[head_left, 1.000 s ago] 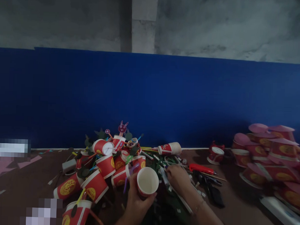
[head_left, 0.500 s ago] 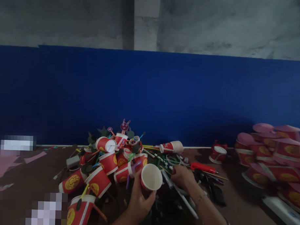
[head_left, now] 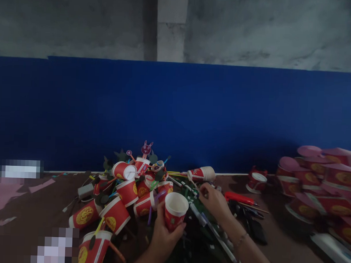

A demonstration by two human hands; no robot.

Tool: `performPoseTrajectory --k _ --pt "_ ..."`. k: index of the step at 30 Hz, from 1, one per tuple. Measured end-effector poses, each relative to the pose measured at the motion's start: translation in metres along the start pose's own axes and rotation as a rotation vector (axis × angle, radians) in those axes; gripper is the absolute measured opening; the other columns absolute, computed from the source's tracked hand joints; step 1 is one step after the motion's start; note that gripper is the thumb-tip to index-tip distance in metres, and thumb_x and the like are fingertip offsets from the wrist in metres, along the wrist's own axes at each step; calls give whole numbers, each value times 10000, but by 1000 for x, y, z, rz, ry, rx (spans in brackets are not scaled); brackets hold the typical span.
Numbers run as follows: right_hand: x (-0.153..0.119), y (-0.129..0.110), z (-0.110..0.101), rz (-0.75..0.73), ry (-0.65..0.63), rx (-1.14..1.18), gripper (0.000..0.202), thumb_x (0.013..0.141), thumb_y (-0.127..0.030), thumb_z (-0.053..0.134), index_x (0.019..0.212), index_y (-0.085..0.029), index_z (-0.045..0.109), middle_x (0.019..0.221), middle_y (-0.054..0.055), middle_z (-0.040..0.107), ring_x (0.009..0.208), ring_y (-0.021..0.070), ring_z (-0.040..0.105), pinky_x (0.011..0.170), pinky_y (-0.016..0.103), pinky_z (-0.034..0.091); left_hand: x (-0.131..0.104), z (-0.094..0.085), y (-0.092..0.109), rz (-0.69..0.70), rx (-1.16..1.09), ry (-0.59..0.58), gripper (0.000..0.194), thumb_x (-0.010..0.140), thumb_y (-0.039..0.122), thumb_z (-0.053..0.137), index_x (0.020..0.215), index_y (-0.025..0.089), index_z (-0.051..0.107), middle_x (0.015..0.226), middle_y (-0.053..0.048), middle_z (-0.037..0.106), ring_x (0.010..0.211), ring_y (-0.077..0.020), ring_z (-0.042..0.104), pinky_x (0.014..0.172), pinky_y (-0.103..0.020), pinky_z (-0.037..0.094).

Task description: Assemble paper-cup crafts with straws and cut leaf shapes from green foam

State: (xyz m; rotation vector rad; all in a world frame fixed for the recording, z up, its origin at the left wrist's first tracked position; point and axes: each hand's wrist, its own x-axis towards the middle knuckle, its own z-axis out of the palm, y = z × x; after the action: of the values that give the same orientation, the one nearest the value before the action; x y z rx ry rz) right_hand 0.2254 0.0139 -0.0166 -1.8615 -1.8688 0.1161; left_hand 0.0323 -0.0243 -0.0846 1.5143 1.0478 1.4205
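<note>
My left hand is wrapped round a red paper cup with a white rim, held upright and tipped slightly so part of its pale inside shows. To its right, my right hand hovers over a scatter of thin sticks and markers, its thumb and fingers pinched together. A thin pale piece appears near the fingertips, but what they grip is too small to name. A long white marker-like stick lies below that hand. Behind it rests a stack of nested paper cups on its side.
Decorated red cups are heaped on the left, one bearing a rabbit cutout. A red-handled tool and a black object lie right. Pink-topped cups pile up at far right. A blue panel stands behind.
My left hand has tilted the cup so more of its red side shows. My right hand has lifted slightly from the sticks, with its fingers pinched.
</note>
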Motion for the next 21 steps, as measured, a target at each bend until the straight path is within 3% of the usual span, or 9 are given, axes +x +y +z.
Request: performPoseTrajectory --k 3,5,8,11,14,21 --pt "-2 -10 -10 -61 391 536 174 814 -282 470 930 -170 535 838 59 619 746 169 574 683 277 432 1 -1 -1 -24 -55 -25 639 672 255 640 1227 165 337 1080 -87 587 993 -215 548 907 -343 400" --pt "-5 -18 -21 -25 636 906 197 798 -316 517 947 -189 540 821 26 593 692 141 545 637 260 433 2 -1 -2 -23 -101 -47 674 675 283 647 1253 157 325 1120 -102 571 1019 -224 537 913 -343 398" --pt "-7 -30 -40 72 772 1356 177 768 -316 567 912 -217 543 744 -29 568 569 83 488 552 212 406 3 0 -4 5 -143 -81 690 670 315 658 1263 147 348 1151 -116 556 1045 -244 521 922 -351 392" --pt "-8 -35 -48 185 613 1572 190 701 -305 638 839 -205 556 688 -33 576 545 79 494 516 196 404 3 1 -6 14 -191 -114 651 660 342 667 1226 143 414 1137 -121 563 1042 -267 522 915 -365 399" --pt "-7 -35 -41 236 397 1557 204 664 -315 675 787 -183 580 645 -22 586 520 88 491 465 192 390 1 2 -10 5 -253 -152 671 625 367 698 1208 147 449 1161 -129 554 1074 -289 506 929 -386 390" --pt "-8 -34 -23 346 105 1495 252 625 -346 707 759 -167 591 592 -27 599 451 77 470 415 184 356 -5 1 -9 33 -379 -308 728 633 328 707 1274 186 394 1241 -120 505 1121 -282 477 953 -381 368"
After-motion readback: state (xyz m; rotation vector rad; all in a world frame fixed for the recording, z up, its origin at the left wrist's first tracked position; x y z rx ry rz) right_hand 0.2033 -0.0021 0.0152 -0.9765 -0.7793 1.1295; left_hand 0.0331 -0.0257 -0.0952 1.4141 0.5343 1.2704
